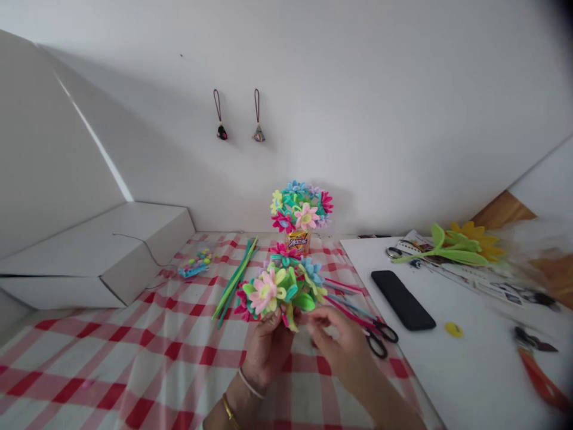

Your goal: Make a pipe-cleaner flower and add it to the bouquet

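The bouquet [289, 279] is a loose, rounded bunch of fuzzy flowers, held up over the red-and-white checked tabletop [179, 358], in front of another bunch. From where I stand, its fullest bloom is the pale pink flower [265, 291] turned outward at the left, with narrow, rounded petals and a yellowish middle. A deep magenta flower [284, 254] tops the bunch, a second magenta one [243, 303] pokes out at the lower left, and a sky-blue flower [312, 272] sits on the right. Pale yellow petals and bits of teal fill the spaces between, and a broad, bright green leaf [304, 301] spreads low on the right side.

The left hand [267, 349] is clamped on the bouquet from below, thumb up against the base of the blooms. The right hand [342, 337] is just beside it, fingers bent in toward the lower right edge; I cannot tell whether the fingertips are pinching anything.

Behind, a similar bunch [302, 209] stands in an orange-yellow pot [298, 242] near the wall. Long green stems [236, 280] lie to the left, and black-handled scissors [379, 327] rest to the right, beyond the right hand.
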Action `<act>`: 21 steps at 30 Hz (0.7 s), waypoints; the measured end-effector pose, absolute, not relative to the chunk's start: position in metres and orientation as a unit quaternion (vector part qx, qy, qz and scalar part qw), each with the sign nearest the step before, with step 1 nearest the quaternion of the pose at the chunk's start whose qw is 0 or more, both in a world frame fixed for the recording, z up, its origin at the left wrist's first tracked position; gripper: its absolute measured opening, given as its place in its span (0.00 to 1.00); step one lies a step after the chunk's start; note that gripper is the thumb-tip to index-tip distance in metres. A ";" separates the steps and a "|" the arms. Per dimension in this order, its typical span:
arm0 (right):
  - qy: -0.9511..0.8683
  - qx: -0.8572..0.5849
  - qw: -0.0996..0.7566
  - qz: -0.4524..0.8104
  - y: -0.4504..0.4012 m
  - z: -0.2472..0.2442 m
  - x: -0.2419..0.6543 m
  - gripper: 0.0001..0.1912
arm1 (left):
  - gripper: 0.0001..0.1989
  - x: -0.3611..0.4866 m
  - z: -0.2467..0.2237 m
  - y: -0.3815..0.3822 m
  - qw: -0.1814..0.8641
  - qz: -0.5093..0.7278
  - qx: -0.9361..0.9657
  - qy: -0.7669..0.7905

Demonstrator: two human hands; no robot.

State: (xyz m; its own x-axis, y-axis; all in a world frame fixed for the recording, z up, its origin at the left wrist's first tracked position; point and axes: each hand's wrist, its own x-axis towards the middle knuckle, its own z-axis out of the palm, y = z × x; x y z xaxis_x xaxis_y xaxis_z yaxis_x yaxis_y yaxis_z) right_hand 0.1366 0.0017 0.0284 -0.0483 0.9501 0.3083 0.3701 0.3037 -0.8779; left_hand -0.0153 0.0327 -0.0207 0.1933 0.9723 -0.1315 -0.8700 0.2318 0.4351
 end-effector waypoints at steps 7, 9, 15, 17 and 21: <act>-0.628 -0.495 0.488 0.350 0.003 -0.001 0.110 0.13 | 0.09 -0.007 -0.009 0.016 0.777 0.589 0.126 0.182; -0.615 -0.498 0.492 0.363 0.003 -0.001 0.111 0.11 | 0.07 -0.006 -0.010 0.013 0.777 0.593 0.125 0.169; -0.479 -0.416 0.534 0.559 0.006 0.001 0.115 0.07 | 0.05 -0.005 -0.010 0.013 0.779 0.589 0.156 0.153; -0.422 -0.368 0.551 0.619 0.008 0.002 0.114 0.05 | 0.05 -0.005 -0.009 0.013 0.778 0.585 0.174 0.149; -0.306 -0.303 0.551 0.715 0.009 0.004 0.112 0.06 | 0.06 -0.006 -0.007 0.010 0.782 0.576 0.191 0.144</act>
State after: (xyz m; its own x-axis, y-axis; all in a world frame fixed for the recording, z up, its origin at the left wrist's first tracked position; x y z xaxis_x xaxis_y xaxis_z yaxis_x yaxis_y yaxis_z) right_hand 0.1122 0.0085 0.0042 -0.2101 0.9730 -0.0954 -0.6021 -0.2056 -0.7715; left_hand -0.0057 0.0104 -0.0068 0.2948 0.9556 -0.0061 -0.8454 0.2638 0.4645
